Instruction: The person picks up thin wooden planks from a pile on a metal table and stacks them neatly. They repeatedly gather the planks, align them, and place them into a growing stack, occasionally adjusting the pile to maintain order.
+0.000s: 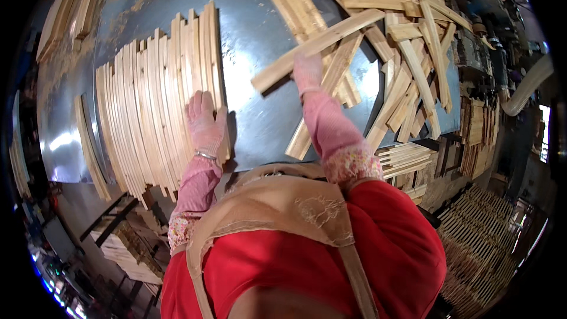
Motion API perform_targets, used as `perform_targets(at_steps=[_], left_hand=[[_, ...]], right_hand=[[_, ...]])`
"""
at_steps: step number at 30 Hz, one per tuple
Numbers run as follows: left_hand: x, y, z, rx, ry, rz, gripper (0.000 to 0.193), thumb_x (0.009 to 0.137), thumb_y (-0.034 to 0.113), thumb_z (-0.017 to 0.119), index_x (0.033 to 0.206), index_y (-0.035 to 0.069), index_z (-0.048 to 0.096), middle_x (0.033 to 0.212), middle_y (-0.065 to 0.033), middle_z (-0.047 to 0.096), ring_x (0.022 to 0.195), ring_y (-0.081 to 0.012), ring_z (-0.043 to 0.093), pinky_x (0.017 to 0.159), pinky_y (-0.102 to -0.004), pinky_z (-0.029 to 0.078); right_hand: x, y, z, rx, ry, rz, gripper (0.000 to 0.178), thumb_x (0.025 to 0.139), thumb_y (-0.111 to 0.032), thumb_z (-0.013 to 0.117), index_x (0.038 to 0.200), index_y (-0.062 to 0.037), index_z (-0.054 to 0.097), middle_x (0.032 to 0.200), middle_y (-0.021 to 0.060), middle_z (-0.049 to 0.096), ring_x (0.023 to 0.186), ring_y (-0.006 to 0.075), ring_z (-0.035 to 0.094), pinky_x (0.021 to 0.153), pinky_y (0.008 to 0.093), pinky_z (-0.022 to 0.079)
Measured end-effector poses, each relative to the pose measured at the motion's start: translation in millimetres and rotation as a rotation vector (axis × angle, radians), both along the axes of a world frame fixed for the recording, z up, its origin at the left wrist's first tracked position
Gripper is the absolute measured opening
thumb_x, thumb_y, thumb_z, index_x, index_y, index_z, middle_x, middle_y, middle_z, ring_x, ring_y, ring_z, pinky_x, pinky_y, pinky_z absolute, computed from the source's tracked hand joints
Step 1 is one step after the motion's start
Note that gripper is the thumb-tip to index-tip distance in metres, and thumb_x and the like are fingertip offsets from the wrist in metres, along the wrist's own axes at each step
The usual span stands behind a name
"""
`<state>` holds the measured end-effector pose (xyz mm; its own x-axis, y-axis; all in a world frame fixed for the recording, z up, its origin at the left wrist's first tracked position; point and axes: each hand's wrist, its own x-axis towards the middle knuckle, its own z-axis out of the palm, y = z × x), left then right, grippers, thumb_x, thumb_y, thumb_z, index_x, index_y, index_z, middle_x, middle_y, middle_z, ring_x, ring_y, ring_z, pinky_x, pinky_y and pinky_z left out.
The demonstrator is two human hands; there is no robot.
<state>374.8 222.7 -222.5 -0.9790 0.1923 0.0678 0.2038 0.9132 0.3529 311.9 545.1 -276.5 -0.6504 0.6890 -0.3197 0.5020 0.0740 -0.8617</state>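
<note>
My left hand, in a pink glove, lies flat with fingers stretched on the right side of a row of wooden strips. The strips stand close together, side by side, with uneven ends. Farther right, my right hand, also gloved in pink, is closed around a single wooden strip. That strip slants up to the right, and my palm side and some of the fingers are hidden. Beneath it lie a wider board and other loose pieces.
A jumbled pile of wooden strips covers the right of the metal table. One strip lies alone left of the row. Stacked wood stands below the table's right edge. A ribbed hose hangs at far right.
</note>
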Motion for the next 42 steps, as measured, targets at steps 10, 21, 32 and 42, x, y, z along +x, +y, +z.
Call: perform_targets(at_steps=[10,21,32,42], left_hand=[[-6,-4,18,-0.148,-0.250,-0.047,0.087,0.094,0.052,0.072,0.163,0.008,0.042,0.172,-0.0159,0.034,0.162,-0.0332,0.023,0.135,-0.0464,0.013],[7,49,39,0.090,-0.129,-0.297,0.067,0.096,0.043,0.069,0.150,0.004,0.056,0.139,-0.0217,0.067,0.131,-0.0350,0.063,0.115,-0.0477,0.047],[-28,116,23,0.352,-0.675,0.195,0.053,0.088,0.045,0.078,0.112,0.000,0.065,0.089,-0.0173,0.073,0.088,-0.0325,0.073,0.083,-0.0437,0.057],[-23,96,50,0.052,-0.536,0.201,0.047,0.093,0.037,0.069,0.131,0.009,0.068,0.103,-0.0199,0.078,0.101,-0.0369,0.076,0.093,-0.0473,0.057]], right_hand=[[92,-147,50,0.193,-0.309,1.075,0.074,0.093,-0.047,0.073,0.151,-0.0050,0.053,0.140,0.0259,0.066,0.129,0.0388,0.064,0.111,0.0482,0.050],[144,35,32,0.340,-0.072,0.159,0.107,0.082,-0.020,0.087,0.169,-0.0056,0.026,0.159,0.0228,0.050,0.140,0.0321,0.056,0.116,0.0421,0.046],[82,95,23,1.040,-0.410,0.565,0.111,0.078,-0.069,0.081,0.162,-0.0081,0.043,0.158,0.0210,0.050,0.149,0.0407,0.044,0.119,0.0546,0.041],[75,51,23,0.167,-0.078,0.765,0.039,0.094,-0.032,0.067,0.128,-0.0123,0.071,0.102,0.0163,0.078,0.093,0.0387,0.074,0.086,0.0463,0.059]])
